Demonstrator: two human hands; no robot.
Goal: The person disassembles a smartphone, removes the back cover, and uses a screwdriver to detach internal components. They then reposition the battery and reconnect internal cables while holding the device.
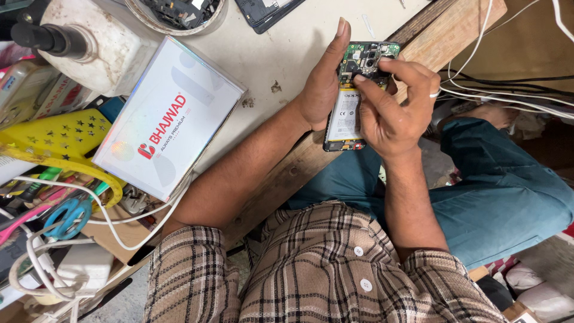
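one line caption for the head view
Left hand holds an opened phone while right hand works at its circuit board.

Opened phone between both hands — box left, cables right.

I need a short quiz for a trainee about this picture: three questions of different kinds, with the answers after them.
1. True or false: the left hand holds the opened phone from the side.
2. Where do the right hand fingertips touch the phone? A) at the circuit board near the top B) at the bottom edge C) nowhere
3. Fill in: beside the white box lies a yellow tray, and below it are scissors with ____ handles.

Key: 1 true; 2 A; 3 blue.
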